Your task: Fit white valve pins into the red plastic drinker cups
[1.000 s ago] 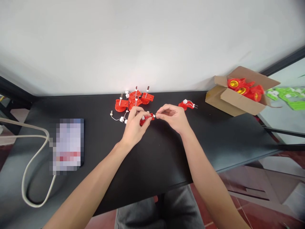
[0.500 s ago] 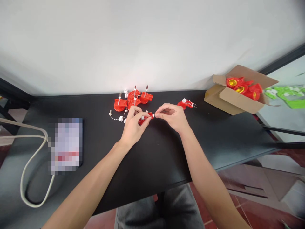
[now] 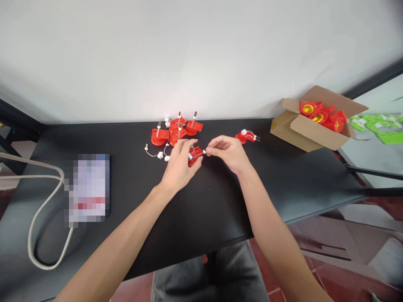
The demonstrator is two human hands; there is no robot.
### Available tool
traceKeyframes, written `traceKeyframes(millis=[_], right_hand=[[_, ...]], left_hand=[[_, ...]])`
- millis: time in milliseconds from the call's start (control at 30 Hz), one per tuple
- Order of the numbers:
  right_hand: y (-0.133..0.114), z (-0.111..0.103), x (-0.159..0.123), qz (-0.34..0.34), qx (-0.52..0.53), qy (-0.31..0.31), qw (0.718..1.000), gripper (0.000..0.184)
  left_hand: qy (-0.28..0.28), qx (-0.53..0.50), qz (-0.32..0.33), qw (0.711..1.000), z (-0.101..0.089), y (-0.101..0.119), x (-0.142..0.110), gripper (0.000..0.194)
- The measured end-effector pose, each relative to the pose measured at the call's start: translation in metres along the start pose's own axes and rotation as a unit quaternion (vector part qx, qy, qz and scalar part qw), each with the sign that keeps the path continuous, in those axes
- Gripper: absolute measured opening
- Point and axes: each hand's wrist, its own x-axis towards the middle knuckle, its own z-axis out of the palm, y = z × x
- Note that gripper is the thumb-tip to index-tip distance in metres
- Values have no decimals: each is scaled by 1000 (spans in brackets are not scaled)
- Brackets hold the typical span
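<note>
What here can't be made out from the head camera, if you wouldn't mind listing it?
All in the head view:
Red plastic part: partly hidden by the left hand.
Small white piece: mostly covered by the right hand.
Pixelated flat item: blurred, its surface unreadable.
Green pieces: cut off by the right edge.
Red parts: lower portions hidden by the cardboard box.

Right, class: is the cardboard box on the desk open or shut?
Open: the cardboard box has its flaps spread, showing red-and-yellow parts inside.
</note>
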Motion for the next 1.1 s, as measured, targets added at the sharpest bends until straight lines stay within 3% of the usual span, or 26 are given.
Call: traceKeyframes(millis=[133, 433, 833, 1000, 1100], right_hand=[[0, 3, 0, 3, -3, -6, 1000, 24], [-3, 8, -3, -14, -11, 1, 1000, 24], [-3, 4, -3, -33, -62, 8, 998, 18], [2, 3, -1, -17, -57, 12, 998, 19], [4, 2, 0, -12, -57, 6, 998, 21]], left_hand=[[-25, -12, -11, 1000, 1, -1, -1, 36], [-23, -32, 24, 999, -1, 2, -1, 2], [-23, -16, 31, 999, -1, 2, 0, 6], [-40, -6, -12, 999, 1, 1, -1, 39], [-53, 12, -8, 998, 2, 1, -2, 41]])
